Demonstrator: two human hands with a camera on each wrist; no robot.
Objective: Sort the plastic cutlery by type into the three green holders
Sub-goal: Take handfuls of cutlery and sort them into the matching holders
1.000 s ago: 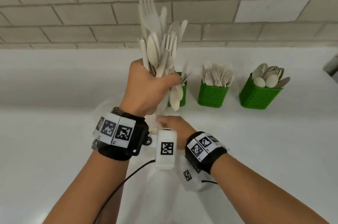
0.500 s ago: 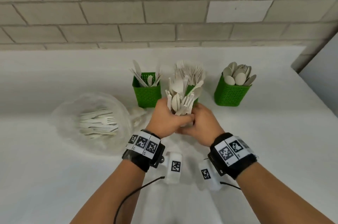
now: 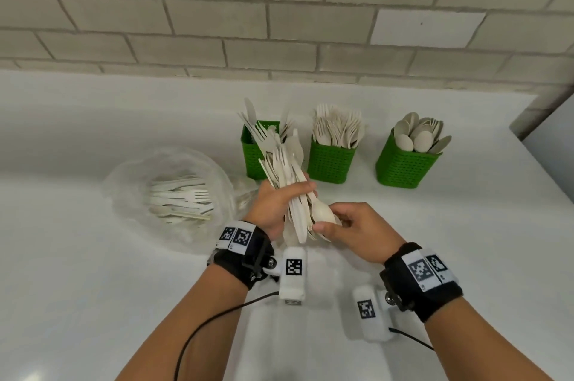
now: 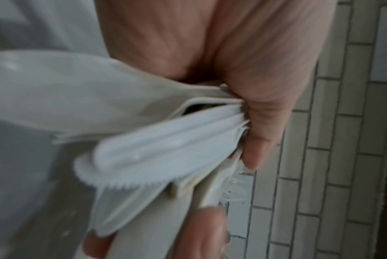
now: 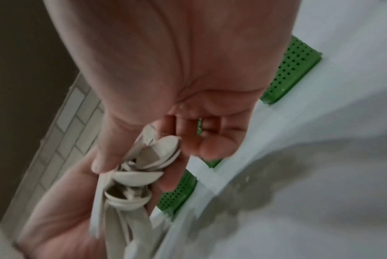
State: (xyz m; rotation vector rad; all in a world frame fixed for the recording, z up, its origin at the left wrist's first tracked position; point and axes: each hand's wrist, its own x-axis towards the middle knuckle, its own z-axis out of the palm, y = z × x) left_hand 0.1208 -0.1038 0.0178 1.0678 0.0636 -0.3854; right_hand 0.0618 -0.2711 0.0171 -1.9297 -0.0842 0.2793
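Note:
My left hand (image 3: pixel 295 194) grips a thick bundle of mixed cutlery (image 3: pixel 284 169), tilted up and to the left over the table. In the left wrist view a serrated knife (image 4: pixel 157 157) lies on top of the bundle under my fingers (image 4: pixel 256 140). My right hand (image 3: pixel 330 223) pinches spoon bowls (image 3: pixel 323 213) at the bundle's near end; the right wrist view shows these spoons (image 5: pixel 148 168) between thumb and fingers. Three green holders stand behind: the left holder (image 3: pixel 253 160) with knives, the middle holder (image 3: pixel 330 163) with forks, the right holder (image 3: pixel 403 167) with spoons.
A clear plastic bag (image 3: pixel 130 191) with several forks and other pieces (image 3: pixel 180 197) lies on the white table to the left. A brick wall (image 3: pixel 279 23) runs behind the holders. The table's right edge (image 3: pixel 546 169) is near the right holder.
The left hand brought the bundle down from high up to just above the table and tilted it leftward. The right hand moved from round the bundle to pinching spoons at its near end.

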